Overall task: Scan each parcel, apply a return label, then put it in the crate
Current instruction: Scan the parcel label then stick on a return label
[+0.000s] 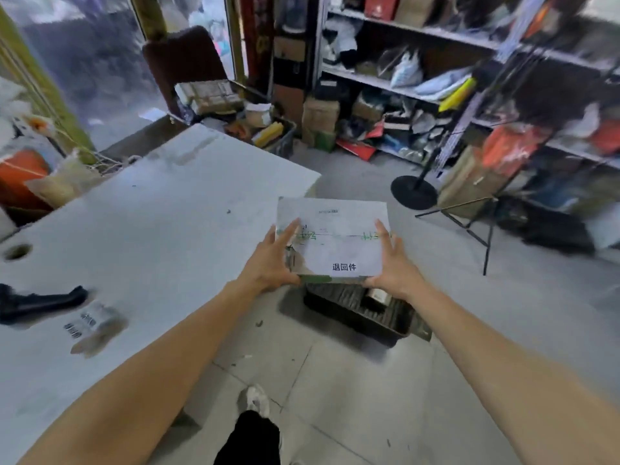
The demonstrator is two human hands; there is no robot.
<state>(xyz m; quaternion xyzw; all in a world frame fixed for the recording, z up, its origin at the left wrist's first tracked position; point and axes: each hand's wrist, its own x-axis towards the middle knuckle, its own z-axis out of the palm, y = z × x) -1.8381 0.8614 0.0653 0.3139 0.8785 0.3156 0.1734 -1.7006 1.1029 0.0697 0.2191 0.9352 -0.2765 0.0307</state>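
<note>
Head view: two bare arms reach forward over a tiled floor, table to the left, shelves far right.
Parcel: flat white box, held level in the air between both hands, directly above the crate.
Label: white sheet with dark printed characters, lying on the near part of the parcel's top.
Left hand: pressed against the parcel's left side, fingers straight and extended along the edge, thumb at the near corner.
Right hand: pressed against the parcel's right side, fingers straight, thumb at the near edge.
Crate: dark, on the floor just right of the table; a cylindrical item shows inside, otherwise contents hidden by the parcel.
Table: white top, left of the parcel.
Scanner: black, lying at the table's left edge.
Barcode slips: on the table, just near of the scanner.
Shelves: far right, crowded with parcels and bags.
</note>
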